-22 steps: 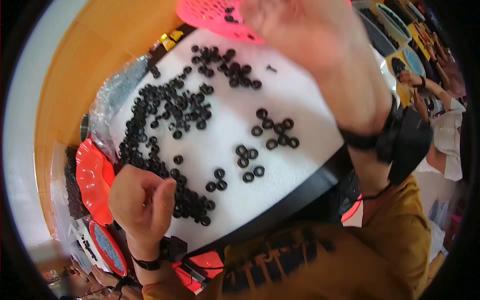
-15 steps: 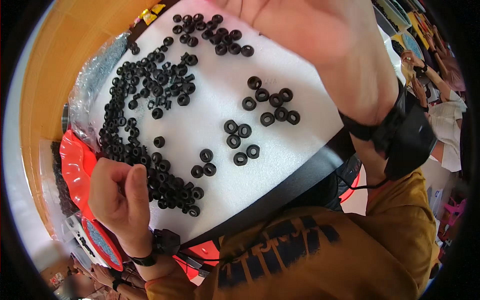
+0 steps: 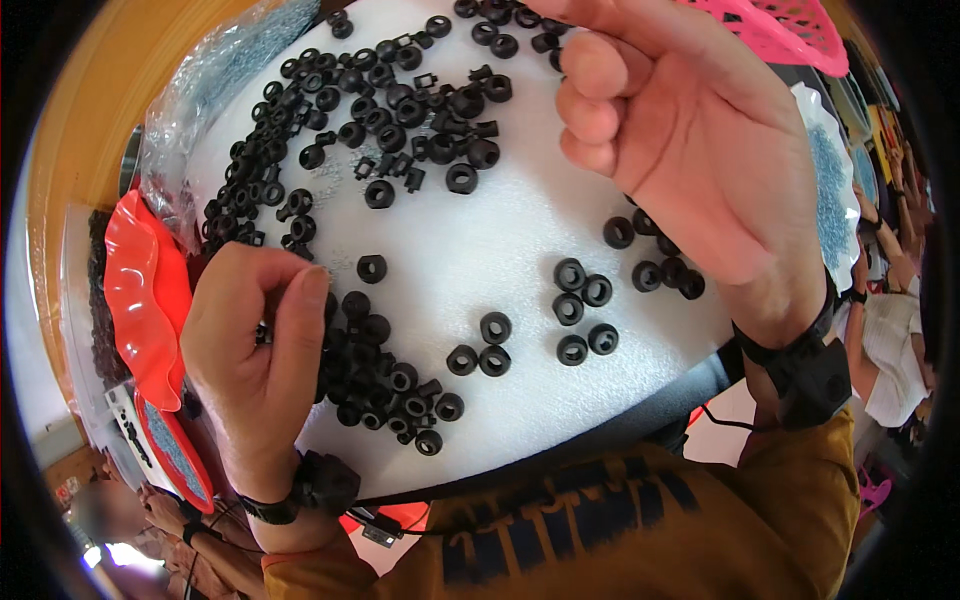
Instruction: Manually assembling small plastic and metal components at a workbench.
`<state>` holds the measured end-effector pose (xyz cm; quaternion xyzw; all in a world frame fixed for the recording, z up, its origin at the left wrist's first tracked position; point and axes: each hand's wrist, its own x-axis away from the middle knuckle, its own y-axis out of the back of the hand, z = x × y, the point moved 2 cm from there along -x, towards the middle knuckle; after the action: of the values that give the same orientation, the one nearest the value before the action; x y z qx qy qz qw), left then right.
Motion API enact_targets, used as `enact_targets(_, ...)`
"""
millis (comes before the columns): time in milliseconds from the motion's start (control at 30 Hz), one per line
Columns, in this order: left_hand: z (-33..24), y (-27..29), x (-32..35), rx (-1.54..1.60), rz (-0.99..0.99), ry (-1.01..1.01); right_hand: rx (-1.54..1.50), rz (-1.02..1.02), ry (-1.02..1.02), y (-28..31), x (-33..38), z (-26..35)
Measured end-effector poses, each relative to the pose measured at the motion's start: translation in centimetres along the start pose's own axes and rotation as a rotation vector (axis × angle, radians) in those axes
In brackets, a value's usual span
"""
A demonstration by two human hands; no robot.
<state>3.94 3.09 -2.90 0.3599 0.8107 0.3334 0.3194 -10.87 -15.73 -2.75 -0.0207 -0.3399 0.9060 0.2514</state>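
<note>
White foam board: lying across the work surface and carrying the parts; its far edge is running out of the top of the view, and its right side is lying hidden behind the raised hand.
Right hand: hovering above the board's right half, fingers curling inward and close together; whether anything is sitting inside the curl cannot be told. A black wrist strap is wrapping the wrist.
Left hand: resting at the board's left edge, thumb and forefinger pressing together on a small black piece, mostly covered and hard to make out.
Red wavy tray: sitting left of the board, partly covered by the left hand.
Clear plastic bag: lying at the upper left, contents blurring into a grey speckle.
Pink mesh basket: showing at the top right, cut off by the rim.
Black rubber grommets: spreading densely over the board's upper left and beside the left hand; a loose group is sitting apart, lower right.
</note>
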Motion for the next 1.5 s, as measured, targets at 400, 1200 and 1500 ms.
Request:
enact_targets(400,-1.2,-1.9,-4.1,-0.204,0.216,-0.236,0.087,-0.083,0.104,-0.5,-0.3,-0.3)
enact_targets(1200,-3.0,-0.5,-3.0,0.980,0.461,0.355,0.887,0.381,0.469,-1.7,0.8,-1.9)
enact_targets(1500,-3.3,-0.4,-2.4,1.117,0.497,0.403,0.779,0.446,0.463,-1.5,0.9,-2.1)
